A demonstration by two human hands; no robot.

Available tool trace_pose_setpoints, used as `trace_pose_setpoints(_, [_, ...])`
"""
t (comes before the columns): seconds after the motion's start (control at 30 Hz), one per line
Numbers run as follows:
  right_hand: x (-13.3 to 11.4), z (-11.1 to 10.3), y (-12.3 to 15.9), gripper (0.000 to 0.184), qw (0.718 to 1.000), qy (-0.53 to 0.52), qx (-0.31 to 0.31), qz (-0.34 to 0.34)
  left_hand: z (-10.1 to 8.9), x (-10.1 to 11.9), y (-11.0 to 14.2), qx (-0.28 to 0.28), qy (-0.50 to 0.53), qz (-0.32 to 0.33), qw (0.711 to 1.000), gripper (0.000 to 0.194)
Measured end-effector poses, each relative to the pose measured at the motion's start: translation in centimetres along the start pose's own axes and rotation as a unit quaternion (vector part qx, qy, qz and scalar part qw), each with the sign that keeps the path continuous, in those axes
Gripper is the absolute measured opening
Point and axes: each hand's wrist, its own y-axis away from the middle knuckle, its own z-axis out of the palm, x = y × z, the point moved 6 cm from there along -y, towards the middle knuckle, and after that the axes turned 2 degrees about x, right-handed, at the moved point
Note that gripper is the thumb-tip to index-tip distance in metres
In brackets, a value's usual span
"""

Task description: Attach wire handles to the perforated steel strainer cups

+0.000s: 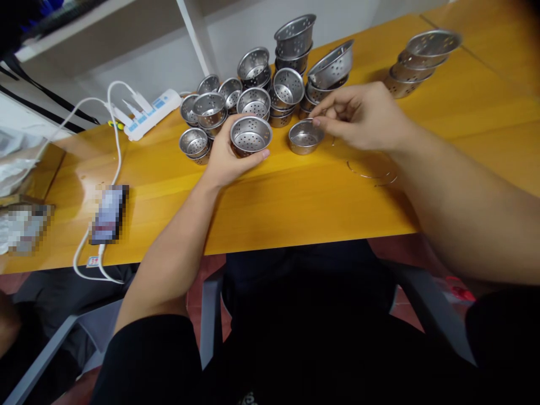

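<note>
My left hand (230, 154) is closed around a perforated metal cup (251, 136), holding it upright with the mouth facing me. Thumb and fingers of my right hand (358, 118) pinch the rim of a smaller, shallow metal cup (306, 138), which sits at the table or just over it. Behind both hands crowd several more perforated cups, some stacked, among them a tall stack (294, 39) and a wide tilted cup (332, 64). Thin curved wires (367, 175) lie on the wood below my right hand.
Another leaning stack of cups (415, 64) stands at the back right of the yellow wooden table (295, 208). To the left are a white power strip (154, 115) with cables and a phone (109, 214). A person's arm (7, 323) shows at the lower left edge.
</note>
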Motion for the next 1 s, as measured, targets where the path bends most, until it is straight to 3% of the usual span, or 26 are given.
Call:
trace_pose_setpoints(0.2, [-0.2, 0.2, 0.1, 0.082, 1.0, 0.01, 0.012, 0.0, -0.2, 0.6, 0.0, 0.001, -0.008, -0.019, 1.0, 0.107])
trace_pose_setpoints(0.33, [0.1, 0.3, 0.2, 0.07, 1.0, 0.027, 0.011, 0.004, -0.3, 0.1, 0.1, -0.001, -0.02, -0.033, 0.999, 0.106])
trace_pose_setpoints(0.47, [0.3, 0.5, 0.1, 0.061, 1.0, 0.02, 0.003, 0.011, -0.2, -0.4, 0.2, 0.009, -0.024, -0.023, 0.999, 0.11])
trace_pose_setpoints(1.0, [-0.4, 0.2, 0.3, 0.058, 1.0, 0.024, -0.002, 0.006, -0.6, 0.3, 0.1, 0.027, -0.01, 0.008, 1.0, 0.109])
